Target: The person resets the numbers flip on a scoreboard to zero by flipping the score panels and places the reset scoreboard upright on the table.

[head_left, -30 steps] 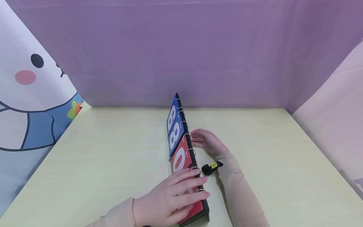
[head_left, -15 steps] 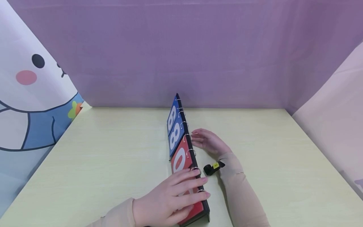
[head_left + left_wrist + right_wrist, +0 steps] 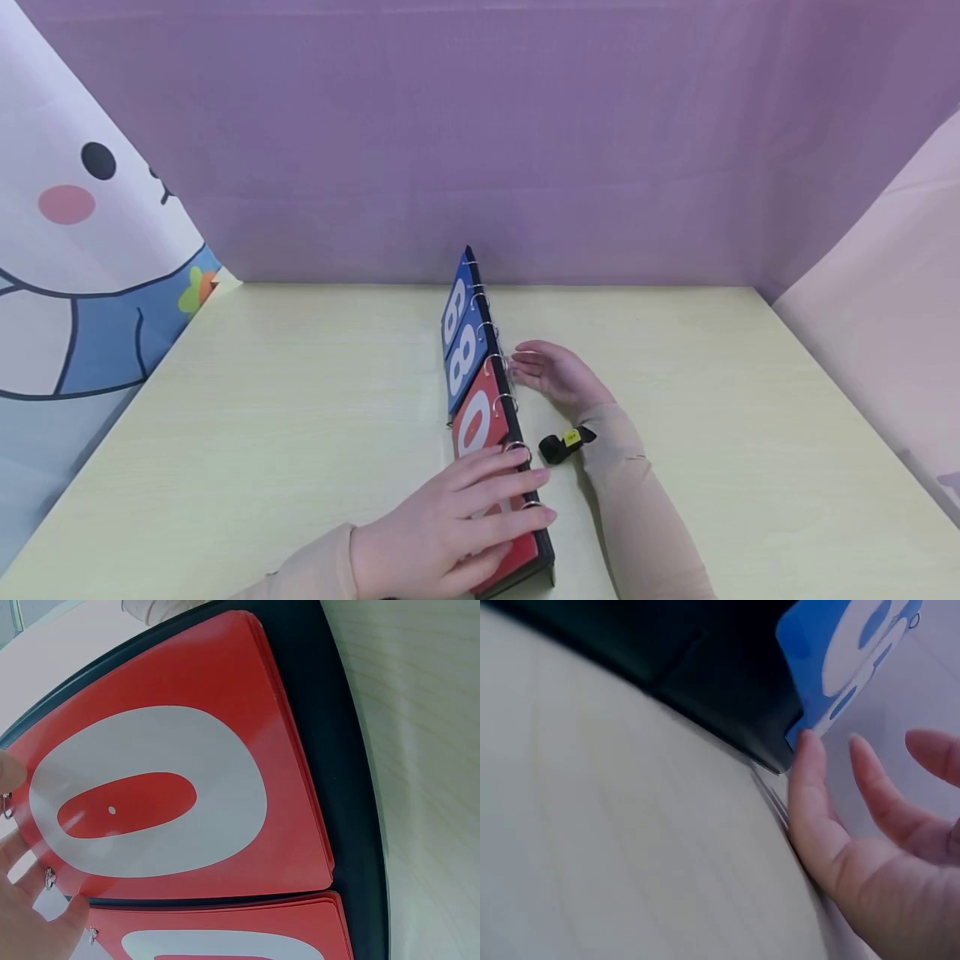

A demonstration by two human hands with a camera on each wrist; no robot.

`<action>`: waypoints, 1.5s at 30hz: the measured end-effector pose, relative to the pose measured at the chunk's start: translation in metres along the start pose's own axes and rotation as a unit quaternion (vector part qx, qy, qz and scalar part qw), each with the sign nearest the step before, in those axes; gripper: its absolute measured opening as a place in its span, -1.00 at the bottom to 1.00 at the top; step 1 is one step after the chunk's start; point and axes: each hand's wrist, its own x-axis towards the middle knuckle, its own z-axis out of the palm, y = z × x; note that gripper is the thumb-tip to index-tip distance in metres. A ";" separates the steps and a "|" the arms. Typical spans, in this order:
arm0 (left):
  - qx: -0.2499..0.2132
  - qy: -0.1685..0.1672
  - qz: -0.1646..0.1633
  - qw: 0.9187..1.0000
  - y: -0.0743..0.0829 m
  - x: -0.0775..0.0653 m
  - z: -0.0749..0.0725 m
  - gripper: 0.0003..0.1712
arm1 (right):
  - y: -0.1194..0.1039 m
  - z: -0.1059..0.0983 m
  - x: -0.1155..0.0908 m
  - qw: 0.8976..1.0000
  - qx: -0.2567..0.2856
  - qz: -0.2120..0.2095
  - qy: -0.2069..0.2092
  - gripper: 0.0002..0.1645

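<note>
A flip scoreboard (image 3: 513,429) with a black frame and metal rings stands lengthwise on the table, cards facing left. Its far half carries blue cards (image 3: 463,357) with white digits, its near half red cards (image 3: 480,412). My left hand (image 3: 442,525) lies across the near red cards, fingers extended and fingertips over the ringed top edge. In the left wrist view a large white 0 fills the red card (image 3: 232,682). My right hand (image 3: 561,379) is behind the board, fingers loosely bent around nothing. In the right wrist view, one fingertip is at a blue card (image 3: 799,656); contact is unclear.
A black strap piece with a yellow label (image 3: 567,442) sticks out beside the right sleeve. The pale table (image 3: 315,400) meets a purple cloth backdrop (image 3: 480,150) at the back. A cartoon-printed cloth (image 3: 112,333) hangs at left, and a pale cloth (image 3: 900,333) at right.
My right hand has shifted slightly right, away from the scoreboard's back. The left hand and the scoreboard look unmoved.
</note>
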 end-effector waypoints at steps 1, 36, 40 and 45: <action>0.000 0.000 0.000 1.000 0.000 0.000 0.000 -0.53 | 0.000 -0.001 0.000 1.000 -0.002 -0.006 0.007 -0.44; -0.024 -0.036 -0.033 0.999 0.003 0.000 -0.004 -0.49 | -0.009 -0.007 -0.002 0.995 -0.016 -0.026 0.096 -0.80; -0.023 -0.032 -0.029 0.999 0.003 0.000 -0.004 -0.49 | -0.010 -0.006 -0.002 0.994 -0.029 -0.025 0.101 -0.81; -0.027 -0.032 -0.030 0.999 0.003 0.000 -0.004 -0.49 | -0.009 -0.006 0.000 0.992 -0.041 -0.030 0.118 -0.93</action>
